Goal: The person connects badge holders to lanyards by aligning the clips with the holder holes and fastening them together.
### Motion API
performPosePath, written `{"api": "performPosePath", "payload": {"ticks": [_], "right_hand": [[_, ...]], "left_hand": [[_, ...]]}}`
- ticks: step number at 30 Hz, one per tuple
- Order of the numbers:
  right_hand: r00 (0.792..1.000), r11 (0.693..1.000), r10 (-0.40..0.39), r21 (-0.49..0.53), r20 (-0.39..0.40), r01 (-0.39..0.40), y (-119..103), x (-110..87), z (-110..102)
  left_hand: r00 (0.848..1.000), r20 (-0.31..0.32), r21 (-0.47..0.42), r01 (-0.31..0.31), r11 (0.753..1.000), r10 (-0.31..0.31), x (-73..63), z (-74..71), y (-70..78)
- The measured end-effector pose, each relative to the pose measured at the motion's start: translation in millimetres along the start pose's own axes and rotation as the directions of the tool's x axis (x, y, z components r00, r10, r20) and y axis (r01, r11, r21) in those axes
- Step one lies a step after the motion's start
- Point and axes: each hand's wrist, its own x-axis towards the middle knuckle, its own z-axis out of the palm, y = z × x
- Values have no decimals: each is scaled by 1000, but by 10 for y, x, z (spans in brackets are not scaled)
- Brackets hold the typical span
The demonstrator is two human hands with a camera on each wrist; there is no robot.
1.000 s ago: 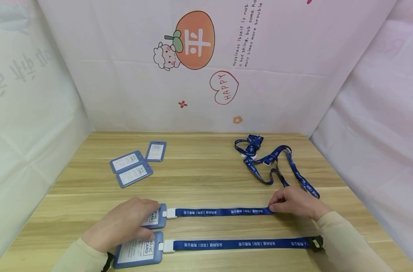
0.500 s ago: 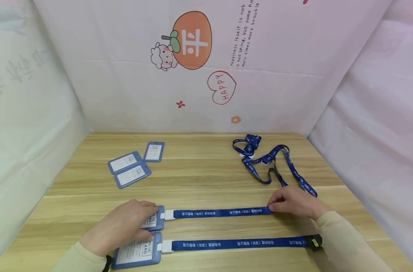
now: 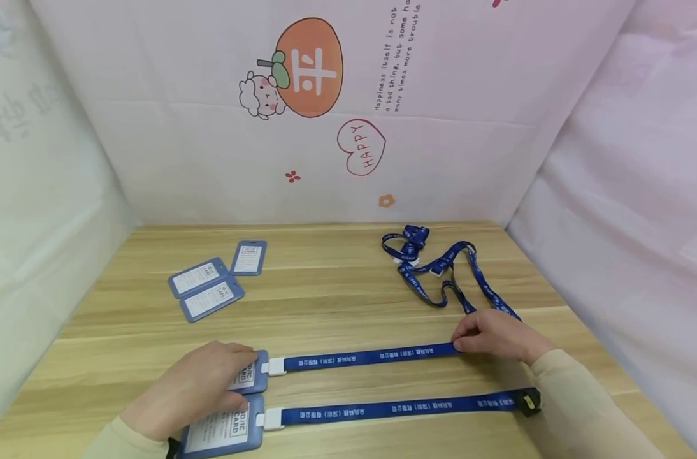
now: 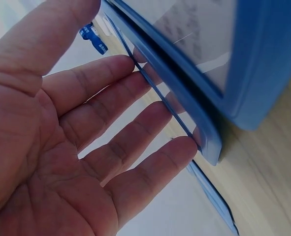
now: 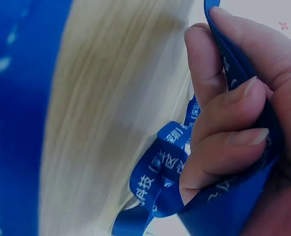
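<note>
So the right hand [image 3: 492,334] pinches one end of the stretched lanyard [image 3: 371,357], and the left hand [image 3: 194,386], fingers fairly straight, touches the badge holder [image 3: 261,381] at its other end, printed card [image 3: 244,377] inside. Nearside of that stretched lanyard lies a second lanyard [image 3: 406,407], holder [image 3: 257,435] also filled; on its far side, three filled holders [image 3: 209,299] left, tangled straps [image 3: 448,258] right.

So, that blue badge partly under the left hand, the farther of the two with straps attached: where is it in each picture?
Head: the badge is low and left of centre, partly covered by the left hand.
Left wrist: the thin slanting blue frame near the centre, at the fingertips.
Right wrist: not in it; the right hand pinches its strap there.
Shared landmark: the wooden tabletop, visible in all three.
</note>
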Motion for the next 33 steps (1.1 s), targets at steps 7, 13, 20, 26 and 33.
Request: {"api": "performPosePath", "payload": {"ticks": [7, 13, 20, 26, 33], "right_hand": [[1000, 1000, 2, -17, -21, -2, 72, -51, -12], [999, 999, 37, -20, -36, -37, 156, -118, -3], [996, 997, 52, -47, -75, -56, 217, -146, -9], [992, 993, 82, -82, -94, -90, 251, -163, -46], [984, 982, 128, -124, -123, -143, 278, -237, -76]], "left_hand": [[1000, 16, 1, 12, 1000, -12, 11, 9, 0], [998, 40, -16, 40, 999, -40, 32, 5, 16], [998, 48, -9, 49, 999, -49, 23, 12, 0], [996, 69, -21, 64, 998, -63, 26, 15, -16], [996, 73, -24, 53, 998, -51, 51, 10, 4]]}}
